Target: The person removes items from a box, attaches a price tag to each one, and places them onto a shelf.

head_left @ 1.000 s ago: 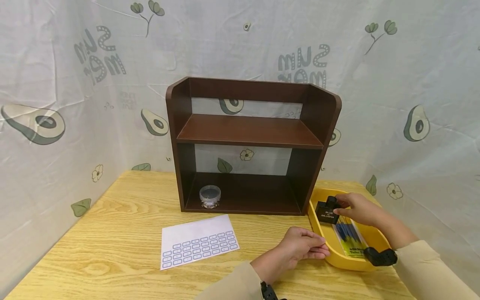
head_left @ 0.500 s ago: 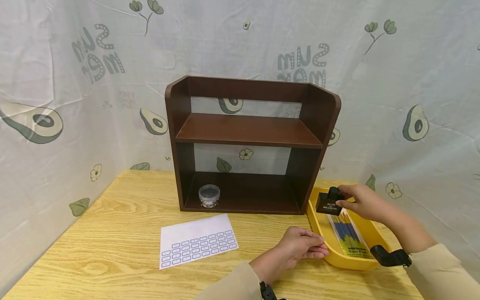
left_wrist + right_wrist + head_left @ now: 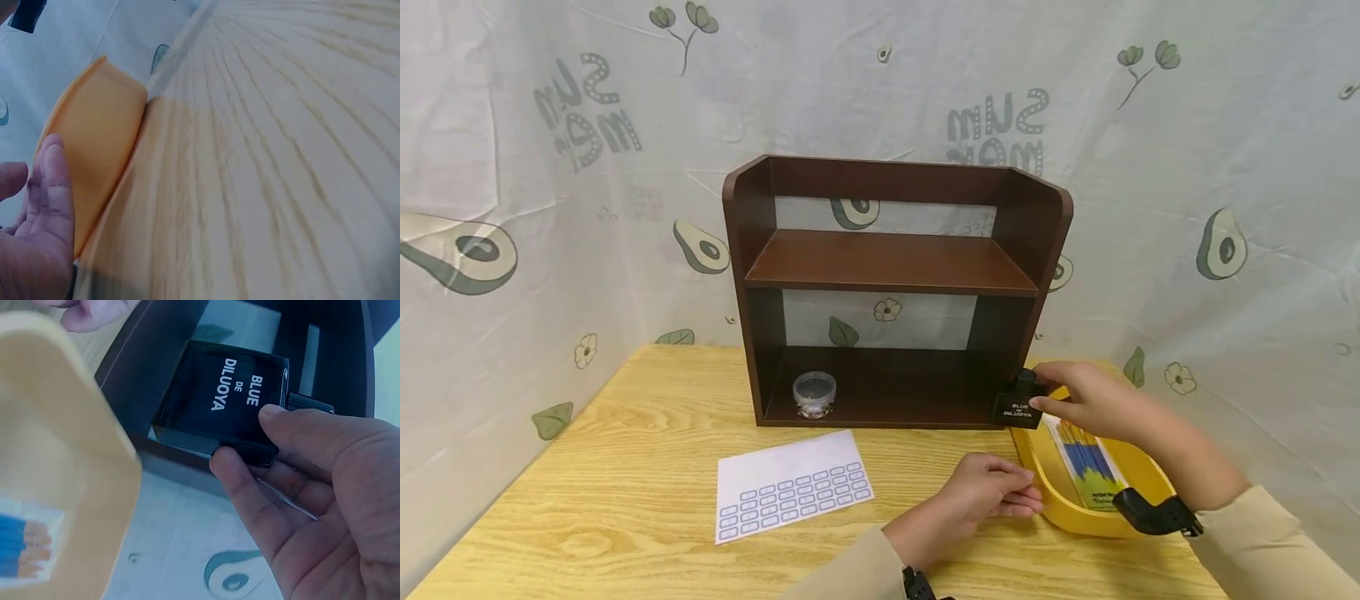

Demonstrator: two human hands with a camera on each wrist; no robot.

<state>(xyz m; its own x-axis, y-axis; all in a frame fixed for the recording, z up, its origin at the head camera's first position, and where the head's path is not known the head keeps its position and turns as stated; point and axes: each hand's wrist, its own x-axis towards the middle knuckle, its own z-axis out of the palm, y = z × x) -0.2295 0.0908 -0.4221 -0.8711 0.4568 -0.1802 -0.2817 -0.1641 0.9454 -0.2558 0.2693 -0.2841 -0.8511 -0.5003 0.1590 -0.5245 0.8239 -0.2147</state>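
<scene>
My right hand (image 3: 1086, 404) grips a black, square perfume bottle (image 3: 1017, 408) lettered "BLUE DE DILUOYA", thumb on its front and fingers at its side. In the head view the bottle overlaps the lower right corner of the dark brown shelf (image 3: 891, 287). The right wrist view shows the bottle (image 3: 219, 394) close up, its cap pointing right. Beside the outer wall of a yellow tray (image 3: 1075, 521), my left hand (image 3: 988, 492) lies with relaxed fingers, its fingertips right at the wall. A pack of blue-handled paintbrushes (image 3: 1088, 467) lies inside the tray.
A small clear round jar (image 3: 814, 393) with a label stands at the left of the lower shelf level. In front of the shelf, a white sheet of blue-framed labels (image 3: 793, 487) lies on the wooden table (image 3: 610, 492). A printed curtain (image 3: 647, 208) hangs behind.
My right hand has lifted the perfume bottle out of the yellow tray and carried it left to the shelf's right corner. The left hand stays by the tray.
</scene>
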